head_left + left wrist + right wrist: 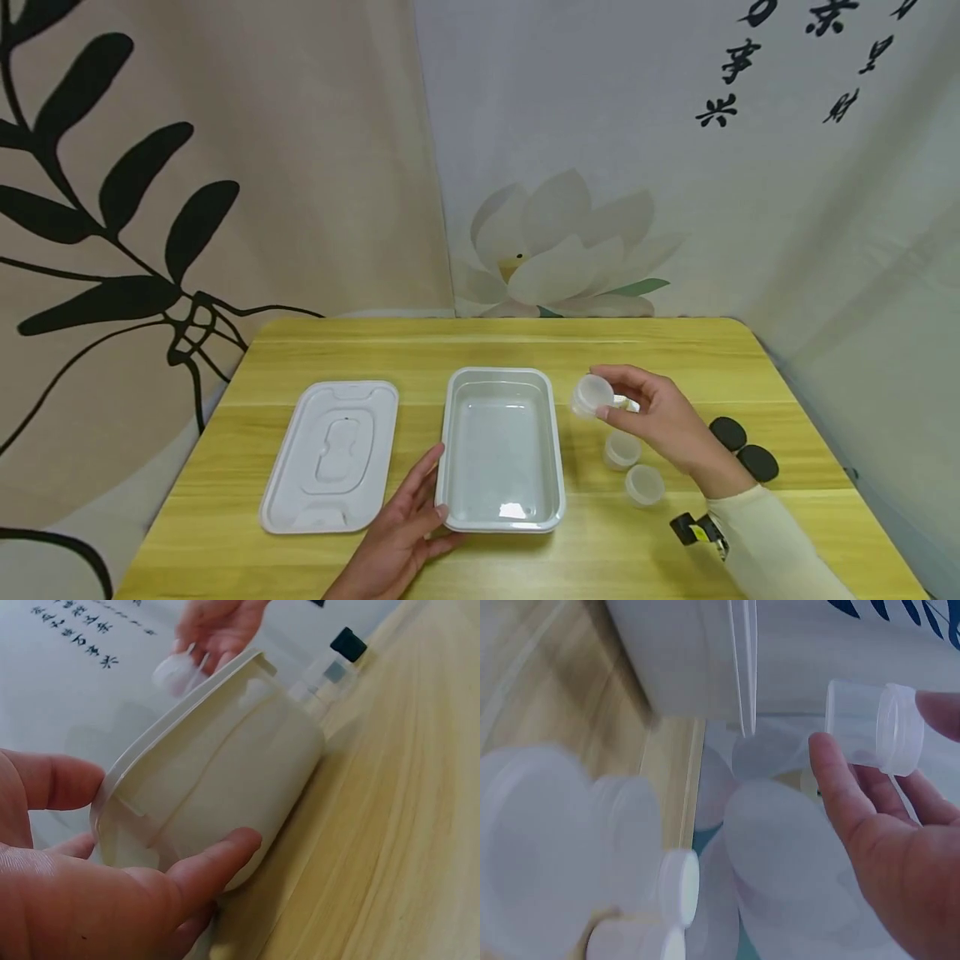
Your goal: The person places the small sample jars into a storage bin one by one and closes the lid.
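My right hand [662, 418] pinches a small clear jar [592, 395] in the air, just right of the open white box [502, 458]; my left hand [401, 529] grips the box's near left corner. A light, level pinch, clear of the box, should work best.

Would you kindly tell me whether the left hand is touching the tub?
Touching: the left wrist view shows the left hand gripping the tub by rim and side.
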### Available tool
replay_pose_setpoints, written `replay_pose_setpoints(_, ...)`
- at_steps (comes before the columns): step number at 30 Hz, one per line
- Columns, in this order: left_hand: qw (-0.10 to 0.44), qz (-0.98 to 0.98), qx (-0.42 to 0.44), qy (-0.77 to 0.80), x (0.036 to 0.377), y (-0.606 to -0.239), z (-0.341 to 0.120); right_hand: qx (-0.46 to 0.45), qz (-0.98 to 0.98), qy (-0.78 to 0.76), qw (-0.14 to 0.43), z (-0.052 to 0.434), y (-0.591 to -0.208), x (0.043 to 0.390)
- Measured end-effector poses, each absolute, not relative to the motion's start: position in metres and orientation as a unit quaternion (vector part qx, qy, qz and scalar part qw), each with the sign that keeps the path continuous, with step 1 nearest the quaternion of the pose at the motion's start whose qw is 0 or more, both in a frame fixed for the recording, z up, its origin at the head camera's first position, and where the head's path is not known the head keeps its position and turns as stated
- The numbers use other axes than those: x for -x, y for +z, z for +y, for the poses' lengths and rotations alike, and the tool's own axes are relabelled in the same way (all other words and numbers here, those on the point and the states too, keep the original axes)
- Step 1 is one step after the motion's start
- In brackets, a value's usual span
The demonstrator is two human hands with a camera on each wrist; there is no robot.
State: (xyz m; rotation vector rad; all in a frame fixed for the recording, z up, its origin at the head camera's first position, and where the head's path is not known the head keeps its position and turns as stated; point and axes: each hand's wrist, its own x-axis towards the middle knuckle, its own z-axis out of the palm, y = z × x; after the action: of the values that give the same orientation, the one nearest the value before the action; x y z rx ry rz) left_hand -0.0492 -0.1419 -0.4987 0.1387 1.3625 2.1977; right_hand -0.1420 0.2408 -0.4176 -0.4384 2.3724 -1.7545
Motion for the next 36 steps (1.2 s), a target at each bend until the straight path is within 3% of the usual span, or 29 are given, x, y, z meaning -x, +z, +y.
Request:
replay_pose_setpoints(18, 0.273, 0.509, -0.024, 0.816, 0.046, -0.495, -0.14, 0.167, 0.776, -0.589, 0.154, 0.142, -0.435, 0.195)
replay_pose_setpoints(26, 0.275, 0.505, -0.025, 0.818, 0.046, -0.494, -0.138, 0.165, 0.804, -0.548, 0.161, 0.114, -0.449, 0.198)
replay_pose_setpoints(36, 0.272, 0.514, -0.015, 0.813, 0.045, -0.493, -0.135, 0.145, 0.847, -0.495, 0.125, 0.087, -0.467, 0.196)
